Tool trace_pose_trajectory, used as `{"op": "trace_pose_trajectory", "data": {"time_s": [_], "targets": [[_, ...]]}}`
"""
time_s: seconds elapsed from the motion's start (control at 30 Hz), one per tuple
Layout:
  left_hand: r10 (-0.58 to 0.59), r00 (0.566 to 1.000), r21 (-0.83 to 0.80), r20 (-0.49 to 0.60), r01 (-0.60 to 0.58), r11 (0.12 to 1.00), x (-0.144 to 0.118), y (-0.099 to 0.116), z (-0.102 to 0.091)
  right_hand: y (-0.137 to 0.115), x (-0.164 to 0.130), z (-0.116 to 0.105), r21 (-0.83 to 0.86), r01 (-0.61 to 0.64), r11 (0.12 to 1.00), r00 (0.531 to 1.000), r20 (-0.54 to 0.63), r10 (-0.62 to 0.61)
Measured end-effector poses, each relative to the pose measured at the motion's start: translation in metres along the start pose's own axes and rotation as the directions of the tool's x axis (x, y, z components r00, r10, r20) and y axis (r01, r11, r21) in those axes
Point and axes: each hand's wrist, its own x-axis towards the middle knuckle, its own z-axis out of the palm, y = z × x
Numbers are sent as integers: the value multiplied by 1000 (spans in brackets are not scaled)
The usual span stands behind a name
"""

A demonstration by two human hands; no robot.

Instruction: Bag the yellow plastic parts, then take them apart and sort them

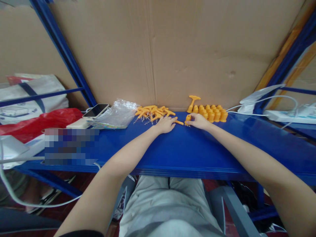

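Note:
My left hand [166,125] is closed around the handle of an orange corkscrew, low over the blue table. Its threaded shaft [179,122] sticks out to the right, with a thin metal spiral past it. In my right hand [197,120], finger and thumb grip a short orange sleeve [188,119], close to the spiral's tip. The two parts look apart. Behind my left hand lies a heap of orange T-handled corkscrews [150,112], their spirals pointing forward. Beyond my right hand several orange sleeves [217,115] stand upright in rows. One sleeve holds an upright corkscrew [194,102].
The blue tabletop [172,154] meets a cardboard wall [172,52]. Left of the heap are a clear plastic bag [116,115], a phone [96,111] and a red bag [46,120]. A white cable [261,98] runs at the right, by a blue post [283,62].

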Motion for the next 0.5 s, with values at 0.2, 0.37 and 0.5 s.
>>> {"op": "trace_pose_trajectory", "data": {"time_s": [0.2, 0.37, 0.5], "targets": [[-12, 1000, 65, -11, 13, 998, -2, 6, -8, -25, -15, -29, -446, -33, 895, 999, -12, 30], [15, 1000, 35, -18, -15, 999, -1, 4, -7, -19, -19, -40, -585, 30, 811, 998, 69, 13], [14, 1000, 17, 15, -14, 1000, -1, 3, -8, 4, -13, -36, -454, 50, 890, 994, 107, -1]]}}
